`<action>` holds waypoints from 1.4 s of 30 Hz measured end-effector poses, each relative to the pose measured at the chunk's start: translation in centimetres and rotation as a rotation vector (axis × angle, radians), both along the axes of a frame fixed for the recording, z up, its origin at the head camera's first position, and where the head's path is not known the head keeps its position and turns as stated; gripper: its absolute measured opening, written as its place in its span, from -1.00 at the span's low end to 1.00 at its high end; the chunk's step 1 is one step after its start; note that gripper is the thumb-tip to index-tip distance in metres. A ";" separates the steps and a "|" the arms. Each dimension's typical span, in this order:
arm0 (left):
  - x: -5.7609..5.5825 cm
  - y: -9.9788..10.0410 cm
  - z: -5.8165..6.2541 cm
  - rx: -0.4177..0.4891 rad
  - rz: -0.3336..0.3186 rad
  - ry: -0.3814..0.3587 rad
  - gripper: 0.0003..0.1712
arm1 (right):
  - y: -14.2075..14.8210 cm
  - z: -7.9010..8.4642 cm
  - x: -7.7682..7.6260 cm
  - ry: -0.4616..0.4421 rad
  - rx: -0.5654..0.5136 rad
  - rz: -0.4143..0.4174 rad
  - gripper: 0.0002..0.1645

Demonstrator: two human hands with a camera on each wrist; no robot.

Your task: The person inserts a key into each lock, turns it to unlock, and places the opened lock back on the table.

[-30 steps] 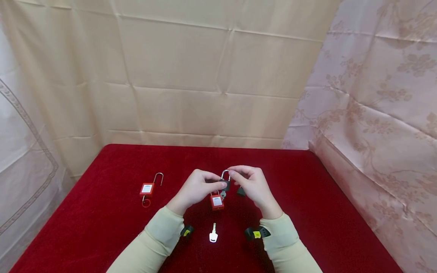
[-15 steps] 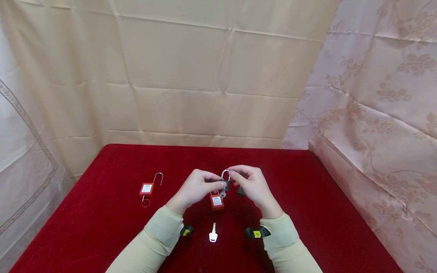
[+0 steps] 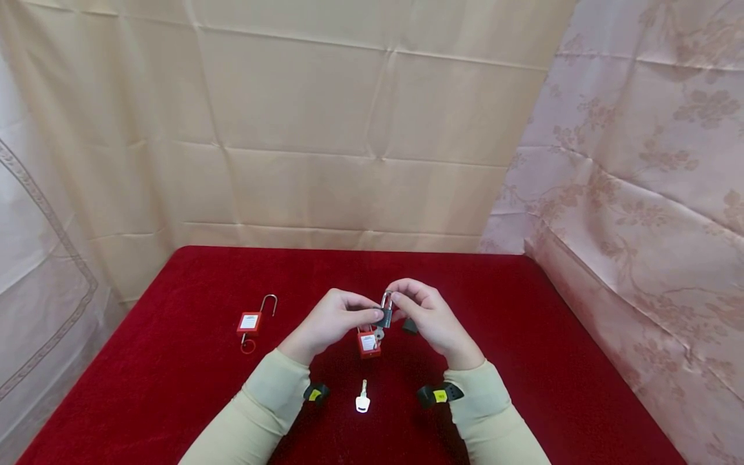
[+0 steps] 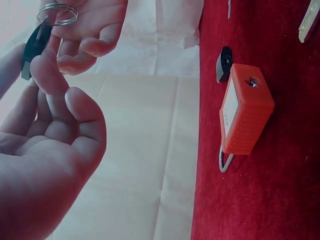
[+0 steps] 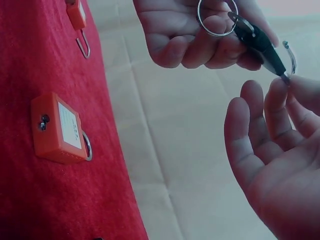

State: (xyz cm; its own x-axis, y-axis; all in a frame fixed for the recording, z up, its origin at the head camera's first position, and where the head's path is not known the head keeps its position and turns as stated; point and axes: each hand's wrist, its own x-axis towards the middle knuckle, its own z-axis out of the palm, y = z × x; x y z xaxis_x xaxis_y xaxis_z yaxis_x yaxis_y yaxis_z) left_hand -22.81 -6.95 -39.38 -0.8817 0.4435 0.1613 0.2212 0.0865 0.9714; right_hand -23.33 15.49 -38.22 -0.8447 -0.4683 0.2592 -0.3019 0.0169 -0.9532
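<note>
Above the table, a small black padlock is held between both hands. My left hand pinches its body between thumb and fingers. My right hand pinches the silver shackle, whose free end stands out beside the body in the right wrist view. A key sits in the base of the lock, with a metal ring hanging from it. Below the hands, a red padlock with a white label lies on the table. Another dark padlock lies partly behind my right hand.
A second red padlock lies further left, its shackle raised and a red ring at its base. Nearer the front is a loose silver key. Red cloth covers the table; curtains hang behind and beside it.
The black padlock has turned in my hands, so its shackle now looks narrower and leans right. My right hand has shifted slightly; the things on the table stay put.
</note>
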 end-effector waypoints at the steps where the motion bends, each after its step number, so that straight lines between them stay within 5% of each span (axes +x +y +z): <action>1: 0.0 0.0 0.0 0.002 -0.002 0.000 -0.79 | 0.0 0.0 0.0 -0.002 -0.003 0.006 -0.77; 16: -0.2 0.1 0.0 -0.121 0.086 0.066 -0.83 | 0.4 0.0 -0.1 0.062 0.114 -0.163 -0.75; 25: 0.0 0.2 0.0 -0.168 0.113 0.091 -0.85 | 0.0 -0.3 -0.1 0.104 0.156 -0.185 -0.77; 42: 0.1 0.2 -0.1 -0.215 0.139 0.118 -0.86 | -0.5 -0.3 0.1 0.038 0.172 -0.212 -0.76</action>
State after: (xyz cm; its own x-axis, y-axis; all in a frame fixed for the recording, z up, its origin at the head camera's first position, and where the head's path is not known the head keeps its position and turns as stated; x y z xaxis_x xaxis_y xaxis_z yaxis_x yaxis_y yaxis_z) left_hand -22.74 -6.75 -39.47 -0.9172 0.3544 0.1820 0.3034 0.3256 0.8955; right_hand -23.23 14.98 -38.48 -0.9197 -0.3223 0.2244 -0.3098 0.2445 -0.9188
